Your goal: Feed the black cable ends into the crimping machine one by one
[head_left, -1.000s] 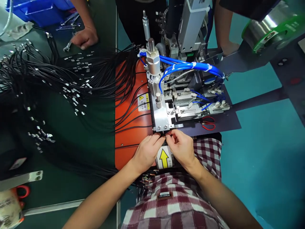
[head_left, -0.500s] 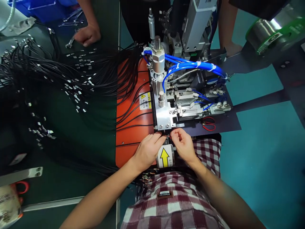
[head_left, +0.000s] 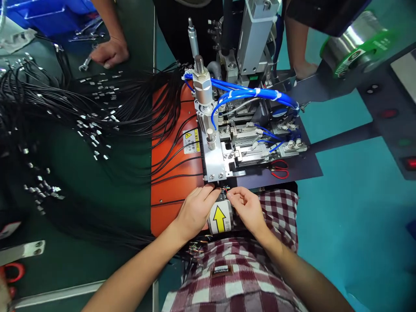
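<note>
My left hand [head_left: 196,212] lies at the front end of the machine, its fingers closed by a black cable [head_left: 167,203] that runs across the orange plate [head_left: 169,190] and disappears under the hand. Thin coloured wires [head_left: 225,189] show between my two hands, over a small dark fixture. My right hand [head_left: 248,209] pinches at these wires, thumb and forefinger together; its fingertips partly cover them. Just below sits a white label with a yellow arrow [head_left: 220,219]. Directly ahead stands the metal machine head [head_left: 214,162], with several black cables leading into its left side.
Bundles of black cables [head_left: 130,108] spread over the dark green table at left. Red-handled scissors [head_left: 279,169] lie right of the machine. Another person's hand [head_left: 112,52] rests near wrenches and a blue bin [head_left: 52,17]. A solder wire spool [head_left: 352,43] stands at upper right.
The view has shifted slightly, moving the scene left. My right hand's fingers have straightened and sit closer to the coloured wires, which show more clearly. My left hand stays in nearly the same place.
</note>
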Demonstrator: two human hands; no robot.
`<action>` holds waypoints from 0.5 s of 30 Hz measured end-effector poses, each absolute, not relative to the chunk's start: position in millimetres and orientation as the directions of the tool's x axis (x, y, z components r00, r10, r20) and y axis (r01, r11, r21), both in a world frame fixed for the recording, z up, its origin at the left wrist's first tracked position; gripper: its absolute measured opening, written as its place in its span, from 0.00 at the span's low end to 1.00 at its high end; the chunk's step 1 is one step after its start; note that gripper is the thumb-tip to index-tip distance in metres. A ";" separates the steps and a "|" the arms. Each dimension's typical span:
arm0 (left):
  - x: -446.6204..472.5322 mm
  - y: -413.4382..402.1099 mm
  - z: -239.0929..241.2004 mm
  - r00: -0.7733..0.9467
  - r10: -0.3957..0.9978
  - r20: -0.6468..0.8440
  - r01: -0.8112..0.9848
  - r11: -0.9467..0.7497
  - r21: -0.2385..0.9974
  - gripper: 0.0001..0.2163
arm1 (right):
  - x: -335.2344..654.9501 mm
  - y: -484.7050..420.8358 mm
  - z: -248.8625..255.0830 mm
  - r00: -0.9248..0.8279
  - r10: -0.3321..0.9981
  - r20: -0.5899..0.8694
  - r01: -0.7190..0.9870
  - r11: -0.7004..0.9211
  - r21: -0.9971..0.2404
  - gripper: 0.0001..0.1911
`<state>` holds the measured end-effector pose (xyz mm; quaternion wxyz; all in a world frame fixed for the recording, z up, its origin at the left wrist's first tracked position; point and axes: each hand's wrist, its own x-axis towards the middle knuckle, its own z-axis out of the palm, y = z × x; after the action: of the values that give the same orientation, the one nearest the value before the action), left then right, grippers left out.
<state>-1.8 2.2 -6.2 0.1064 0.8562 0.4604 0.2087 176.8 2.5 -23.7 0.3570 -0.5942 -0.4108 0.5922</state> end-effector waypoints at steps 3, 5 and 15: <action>-2.4 1.8 -6.9 0.486 0.835 0.258 0.738 -0.550 0.391 0.13 | 173.5 1.0 -17.3 -0.025 0.942 -0.334 0.223 -0.321 -0.921 0.11; -2.8 1.5 -7.8 0.489 0.838 0.244 0.735 -0.546 0.402 0.13 | 174.0 3.4 -9.6 -0.038 0.976 -0.212 0.416 -0.178 -0.892 0.10; -1.5 2.5 -3.5 0.488 0.833 0.260 0.768 -0.552 0.324 0.12 | 182.9 22.3 -21.6 -0.230 0.879 -0.419 0.086 -0.410 -0.908 0.13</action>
<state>-1.5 2.5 -3.5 0.0825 0.8587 0.4663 0.1961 182.9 22.3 -21.6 0.3078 -0.5390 -0.4475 0.6438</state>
